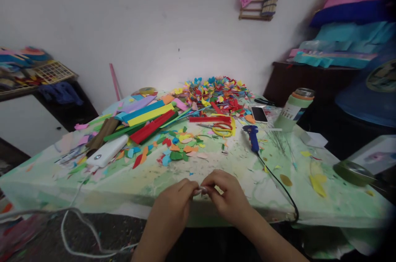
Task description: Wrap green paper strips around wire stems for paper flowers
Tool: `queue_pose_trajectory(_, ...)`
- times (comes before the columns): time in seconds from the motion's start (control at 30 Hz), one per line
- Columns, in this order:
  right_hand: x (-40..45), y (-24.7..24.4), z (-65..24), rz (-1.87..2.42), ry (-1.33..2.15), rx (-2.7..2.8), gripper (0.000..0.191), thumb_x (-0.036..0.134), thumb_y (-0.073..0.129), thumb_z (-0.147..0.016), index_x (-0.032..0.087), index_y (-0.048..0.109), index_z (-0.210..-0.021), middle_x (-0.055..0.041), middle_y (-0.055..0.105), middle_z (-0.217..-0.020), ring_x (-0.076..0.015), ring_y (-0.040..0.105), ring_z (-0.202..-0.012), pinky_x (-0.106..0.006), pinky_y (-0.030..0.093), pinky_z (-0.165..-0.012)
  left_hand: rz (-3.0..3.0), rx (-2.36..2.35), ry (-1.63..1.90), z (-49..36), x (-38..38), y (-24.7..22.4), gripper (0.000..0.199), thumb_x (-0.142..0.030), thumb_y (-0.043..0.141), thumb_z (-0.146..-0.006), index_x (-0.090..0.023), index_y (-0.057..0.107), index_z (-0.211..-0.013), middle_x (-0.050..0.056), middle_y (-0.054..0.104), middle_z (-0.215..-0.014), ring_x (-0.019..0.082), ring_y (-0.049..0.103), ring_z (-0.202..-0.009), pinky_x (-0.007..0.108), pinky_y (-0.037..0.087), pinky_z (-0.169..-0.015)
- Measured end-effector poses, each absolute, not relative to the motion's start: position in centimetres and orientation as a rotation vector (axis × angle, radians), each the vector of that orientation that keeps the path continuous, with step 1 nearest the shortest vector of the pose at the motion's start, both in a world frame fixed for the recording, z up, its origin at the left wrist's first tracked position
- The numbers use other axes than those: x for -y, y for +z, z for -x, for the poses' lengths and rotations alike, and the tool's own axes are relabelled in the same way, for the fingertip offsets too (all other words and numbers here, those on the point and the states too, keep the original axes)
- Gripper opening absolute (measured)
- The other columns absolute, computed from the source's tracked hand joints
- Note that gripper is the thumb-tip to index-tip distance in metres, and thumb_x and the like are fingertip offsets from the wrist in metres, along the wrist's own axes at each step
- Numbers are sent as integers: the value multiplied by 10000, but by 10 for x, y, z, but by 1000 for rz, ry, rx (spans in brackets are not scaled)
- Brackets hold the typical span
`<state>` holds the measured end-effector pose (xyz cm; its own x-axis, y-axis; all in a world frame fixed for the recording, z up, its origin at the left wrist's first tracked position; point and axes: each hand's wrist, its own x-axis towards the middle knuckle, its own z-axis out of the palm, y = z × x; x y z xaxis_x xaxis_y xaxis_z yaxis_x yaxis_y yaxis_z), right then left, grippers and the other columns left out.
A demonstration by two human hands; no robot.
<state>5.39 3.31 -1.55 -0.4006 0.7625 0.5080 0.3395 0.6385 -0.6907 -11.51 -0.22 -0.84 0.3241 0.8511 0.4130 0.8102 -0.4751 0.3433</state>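
1. In the head view, the left hand (pixel 173 202) and the right hand (pixel 227 196) are meeting just over the near edge of the table (pixel 235 169). The fingertips of both are pinching a small pale piece (pixel 200 190) between them.

2. The piece is sitting so close to the edge that a slip of either pinch could be sending it to the floor; a grip on so little of it would be the likely cause. Pulling unevenly could also be bending or tearing it, if it is thin.

3. The glue gun (pixel 253 140) is lying beyond the right hand, its cord (pixel 280 183) running to the near edge near the right forearm. A forearm catching that cord could be dragging the gun across the table.

4. The scissors (pixel 222 128) are lying farther back, near the loose paper scraps (pixel 177 154); a sleeve or hand sweeping there could be scattering the scraps.

5. The fingers are covering most of the pale piece, so its shape and material are staying unclear. Whether the gun is heating cannot be told. The paper flowers (pixel 213 93) are overlapping too densely to separate, and darkness is swallowing the right border. The forearms are running out of the bottom of the view.
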Motion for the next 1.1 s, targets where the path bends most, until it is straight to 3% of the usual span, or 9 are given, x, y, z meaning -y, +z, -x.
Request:
queue_pose_trajectory(0.23,-38,-5,-37,764,731,2254,193,56,535,-746,178,679,-781,-41,700,-730,-146,620,-709,-232,444,-677,-2349,-1626,744,148,19,-17,362,-84,381,-823,-244,654,-999,11,724,-875,153,688,-769,218,513,-648)
queue_pose_trajectory(0.5,-43,-11,-28,757,560,2418,236,47,502,-671,163,666,-795,-68,681,-726,-185,611,-720,-272,449,-680,-2098,-1685,707,152,16,-16,296,-131,405,-821,-238,681,-817,11,714,-749,160,675,-699,225,509,-619)
queue_pose_trajectory(0.77,-61,-3,-37,713,754,2485,249,83,480,-798,186,683,-898,-42,714,-836,-156,638,-804,-246,461,-742,-2393,-1845,951,151,13,-33,347,-82,377,-767,-189,696,-849,38,740,-792,183,701,-686,263,532,-593)
queue_pose_trajectory(0.9,-123,-11,-47,1173,729,2337,228,166,459,-884,198,684,-895,-9,725,-837,-122,655,-749,-212,473,-706,-2348,-1923,853,152,8,-38,324,-108,403,-784,-202,704,-860,36,748,-833,190,708,-716,271,539,-602)
queue_pose_trajectory(1.1,-199,-32,-52,1572,374,2190,205,167,498,-886,135,637,-1033,-115,642,-1117,-223,591,-1043,-364,464,-877,-2266,-1922,782,132,9,-37,354,-54,378,-780,-210,689,-842,39,735,-823,181,692,-714,261,517,-626)
